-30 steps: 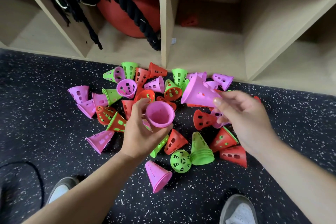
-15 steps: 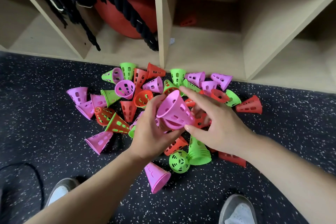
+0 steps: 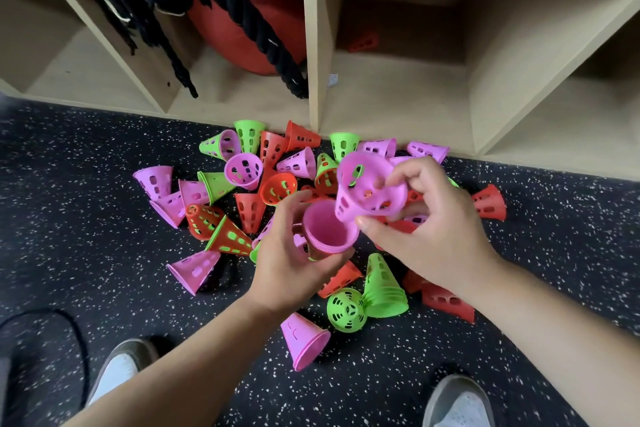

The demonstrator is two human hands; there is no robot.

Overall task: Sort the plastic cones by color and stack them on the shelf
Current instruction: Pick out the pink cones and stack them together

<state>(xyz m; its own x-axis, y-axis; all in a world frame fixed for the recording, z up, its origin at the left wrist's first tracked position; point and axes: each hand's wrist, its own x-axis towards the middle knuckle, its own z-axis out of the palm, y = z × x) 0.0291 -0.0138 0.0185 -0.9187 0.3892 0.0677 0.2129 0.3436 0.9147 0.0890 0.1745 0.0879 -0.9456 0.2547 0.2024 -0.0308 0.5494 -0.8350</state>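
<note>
Grips mouth-up pink plastic cone stack (image 3: 327,230) in left hand (image 3: 291,267), pinches tilted perforated pink plastic cone (image 3: 369,187) just above-right in right hand (image 3: 429,236).

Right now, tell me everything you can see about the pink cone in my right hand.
The pink cone looks like thin plastic, pierced all round with rows of slots. It is held tilted in the right hand, thumb at its lower edge and fingers higher up. Its lower edge sits over the open mouth of the pink stack in the left hand; whether they touch is unclear.
</note>
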